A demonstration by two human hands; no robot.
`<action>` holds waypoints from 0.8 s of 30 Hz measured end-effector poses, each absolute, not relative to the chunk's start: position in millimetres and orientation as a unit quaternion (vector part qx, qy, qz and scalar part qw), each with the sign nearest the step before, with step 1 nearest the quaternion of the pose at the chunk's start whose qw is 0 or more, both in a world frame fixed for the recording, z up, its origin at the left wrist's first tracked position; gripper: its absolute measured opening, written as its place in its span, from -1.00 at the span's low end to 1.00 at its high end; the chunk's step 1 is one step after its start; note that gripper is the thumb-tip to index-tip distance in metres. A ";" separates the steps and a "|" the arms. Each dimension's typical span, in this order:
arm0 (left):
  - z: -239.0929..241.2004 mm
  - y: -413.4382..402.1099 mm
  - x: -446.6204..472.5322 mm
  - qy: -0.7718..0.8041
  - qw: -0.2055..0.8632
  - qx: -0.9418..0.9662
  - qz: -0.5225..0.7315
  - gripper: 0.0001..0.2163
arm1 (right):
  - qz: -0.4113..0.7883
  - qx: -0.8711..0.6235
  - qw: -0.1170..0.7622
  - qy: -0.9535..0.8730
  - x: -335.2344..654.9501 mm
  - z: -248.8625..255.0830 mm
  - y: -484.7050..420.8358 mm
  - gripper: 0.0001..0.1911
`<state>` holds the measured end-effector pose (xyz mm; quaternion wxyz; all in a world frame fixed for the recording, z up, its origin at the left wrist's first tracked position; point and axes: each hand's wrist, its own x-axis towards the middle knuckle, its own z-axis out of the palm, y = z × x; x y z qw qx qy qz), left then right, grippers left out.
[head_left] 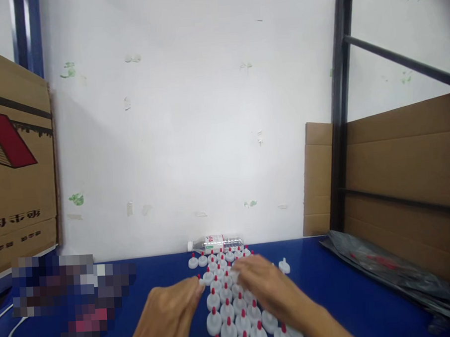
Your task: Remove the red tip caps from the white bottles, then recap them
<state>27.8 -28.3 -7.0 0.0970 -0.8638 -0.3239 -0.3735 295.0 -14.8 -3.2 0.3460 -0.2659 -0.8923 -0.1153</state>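
Several white nozzle caps with red tips stand upright in close rows on the blue tabletop, running from the near edge toward the wall. On the left side of the rows, my left hand is closed, with a white nozzle cap with a red tip at its fingertips. My right hand reaches over the right side of the rows, fingers bent together and slightly blurred. Its fingertips are among the caps, and what they hold is hidden. A white nozzle cap without a red tip stands apart, beyond my right hand.
A clear plastic bottle lies on its side against the wall behind the caps. A cardboard box is at left, above a pixelated area. Dark plastic bags lie at right, near a black metal frame and cardboard sheets.
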 end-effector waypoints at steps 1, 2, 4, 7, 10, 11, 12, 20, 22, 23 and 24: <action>-3.2 -26.1 23.6 -0.358 0.085 -0.844 -0.390 -0.65 | -0.100 -0.318 0.370 -0.867 308.2 0.6 -8.4 -0.78; 0.8 -23.3 19.5 -0.398 0.076 -0.825 -0.395 -0.63 | -0.072 -0.377 0.381 -0.841 321.6 3.7 -1.3 -0.85; 8.0 -16.6 12.6 -0.470 0.067 -0.798 -0.371 -0.63 | -0.044 -0.485 0.404 -0.774 346.2 6.2 14.0 -0.82; 13.7 -5.5 5.3 -0.553 0.059 -0.774 -0.303 -0.70 | -0.027 -0.559 0.390 -0.731 371.5 -1.0 33.6 -0.65; 12.7 5.0 -1.6 -0.598 0.056 -0.761 -0.245 -0.75 | -0.002 -0.577 0.350 -0.737 382.5 -15.5 44.1 -0.55; 11.4 8.4 -4.2 -0.602 0.059 -0.762 -0.230 -0.77 | 0.009 -0.582 0.334 -0.741 384.1 -19.9 45.8 -0.51; 9.9 11.7 -7.0 -0.602 0.063 -0.765 -0.218 -0.80 | 0.020 -0.586 0.319 -0.745 385.2 -23.6 46.7 -0.46; 5.0 25.5 -21.7 -0.609 0.049 -0.774 -0.165 -0.80 | 0.060 -0.617 0.277 -0.734 392.6 -25.2 49.2 -0.32; 6.5 23.6 -23.5 -0.616 0.032 -0.772 -0.155 -0.81 | 0.052 -0.638 0.277 -0.717 396.4 -25.2 50.0 -0.32; 7.2 22.3 -24.5 -0.620 0.025 -0.770 -0.147 -0.83 | 0.047 -0.651 0.276 -0.706 398.5 -26.1 50.4 -0.32; 7.7 20.9 -25.5 -0.623 0.020 -0.769 -0.139 -0.84 | 0.043 -0.664 0.272 -0.695 400.6 -27.7 50.9 -0.31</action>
